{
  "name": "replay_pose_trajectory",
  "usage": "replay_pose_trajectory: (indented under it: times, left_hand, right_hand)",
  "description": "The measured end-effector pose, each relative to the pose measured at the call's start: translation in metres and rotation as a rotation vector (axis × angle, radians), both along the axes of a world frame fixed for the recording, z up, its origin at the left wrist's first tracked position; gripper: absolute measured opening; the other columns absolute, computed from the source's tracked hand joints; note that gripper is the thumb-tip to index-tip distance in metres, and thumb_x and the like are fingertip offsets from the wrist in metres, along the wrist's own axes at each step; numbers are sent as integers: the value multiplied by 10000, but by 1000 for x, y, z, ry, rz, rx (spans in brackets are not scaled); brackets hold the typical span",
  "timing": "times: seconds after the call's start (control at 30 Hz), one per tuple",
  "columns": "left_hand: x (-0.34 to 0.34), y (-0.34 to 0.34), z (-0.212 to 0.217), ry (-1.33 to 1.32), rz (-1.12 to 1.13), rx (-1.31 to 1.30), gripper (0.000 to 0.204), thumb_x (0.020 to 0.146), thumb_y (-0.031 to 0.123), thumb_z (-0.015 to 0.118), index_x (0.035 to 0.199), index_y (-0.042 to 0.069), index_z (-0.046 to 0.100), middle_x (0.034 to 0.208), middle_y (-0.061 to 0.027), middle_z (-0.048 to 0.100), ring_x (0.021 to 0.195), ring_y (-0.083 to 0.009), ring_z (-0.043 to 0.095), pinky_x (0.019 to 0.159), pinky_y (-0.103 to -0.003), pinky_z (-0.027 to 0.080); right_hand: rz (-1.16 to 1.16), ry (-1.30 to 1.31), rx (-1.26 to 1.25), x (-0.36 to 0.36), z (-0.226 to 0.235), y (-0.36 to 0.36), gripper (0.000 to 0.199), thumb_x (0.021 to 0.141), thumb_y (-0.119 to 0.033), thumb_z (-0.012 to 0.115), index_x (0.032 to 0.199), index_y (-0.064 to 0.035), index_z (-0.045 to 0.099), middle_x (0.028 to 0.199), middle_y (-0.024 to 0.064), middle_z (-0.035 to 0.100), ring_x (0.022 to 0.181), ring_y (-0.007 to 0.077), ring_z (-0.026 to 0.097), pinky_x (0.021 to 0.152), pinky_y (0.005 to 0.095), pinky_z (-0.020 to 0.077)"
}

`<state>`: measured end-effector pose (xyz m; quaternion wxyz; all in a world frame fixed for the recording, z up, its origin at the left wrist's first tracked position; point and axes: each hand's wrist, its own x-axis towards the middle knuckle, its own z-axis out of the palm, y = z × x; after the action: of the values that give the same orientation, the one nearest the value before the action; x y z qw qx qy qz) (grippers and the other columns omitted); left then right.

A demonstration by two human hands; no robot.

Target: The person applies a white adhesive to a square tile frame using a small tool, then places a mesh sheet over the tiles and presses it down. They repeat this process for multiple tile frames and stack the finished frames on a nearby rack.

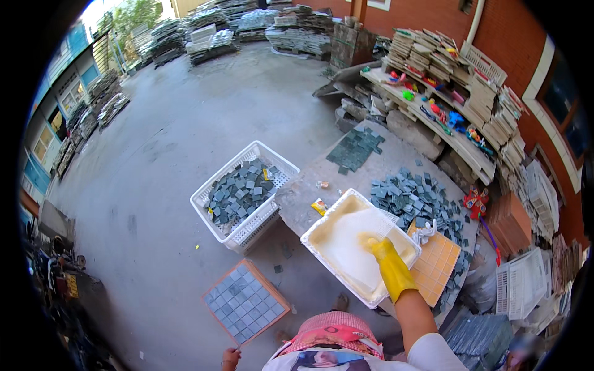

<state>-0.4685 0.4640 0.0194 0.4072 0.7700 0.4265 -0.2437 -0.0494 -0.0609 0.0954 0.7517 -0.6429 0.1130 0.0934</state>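
My right hand (385,256), in a long yellow rubber glove, reaches into a white foam box (322,247) of milky white liquid (346,232). Its fingertips are at the liquid and too blurred to read. Low in the view, my left hand (231,357) is bare, its fingers closed by the near corner of a square sheet of grey-blue mosaic tiles (242,301). A thin pale strip shows at those fingers; what they grip cannot be made out. The tile sheet lies on a stack of orange boards (276,298).
Loose dark tiles (411,195) pile beside an orange grid tray (438,263) with a white glove (424,232) on the worktable (309,179). A white plastic crate (257,151) of tiles stands left. Stone stacks and a shelf with toys (433,111) line the right.
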Motion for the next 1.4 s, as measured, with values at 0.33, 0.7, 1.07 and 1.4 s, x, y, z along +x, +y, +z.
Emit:
replay_pose_trajectory:
  times: [0.33, 0.7, 1.07, 1.4]
  left_hand:
    - [-212, 53, -110, -9, 714, -214, 161, 845, 173, 491, 780, 56, 580, 557, -57, 521, 393, -133, 435, 328, -273, 332]
    - [-177, 19, -108, -325, 847, -326, 155, 798, 122, 496, 774, 19, 610, 543, -43, 531, 397, -112, 423, 356, -260, 317]
    - [-265, -30, -113, -169, 1103, -292, 135, 815, 128, 498, 772, 45, 596, 547, -30, 506, 391, -108, 404, 339, -251, 302]
    - [-236, -87, -61, -131, 1041, -257, 167, 812, 151, 547, 829, 5, 627, 588, -9, 532, 504, -76, 446, 461, -226, 339]
  right_hand:
    - [438, -8, -1007, -10, 250, 118, 281, 827, -156, 533, 1070, -34, 601, 975, 103, 634, 890, 200, 599, 740, 318, 452]
    - [474, -310, -946, -40, 307, 254, 317, 832, -91, 532, 1143, -138, 576, 996, 91, 629, 869, 200, 587, 762, 305, 454]
    - [879, 123, -419, -69, 175, 338, 343, 885, -255, 476, 1162, -68, 555, 984, 139, 620, 792, 167, 610, 662, 265, 513]
    - [912, 423, -281, -127, -22, 411, 299, 889, -221, 483, 1100, -48, 604, 1044, 137, 603, 838, 195, 603, 738, 244, 497]
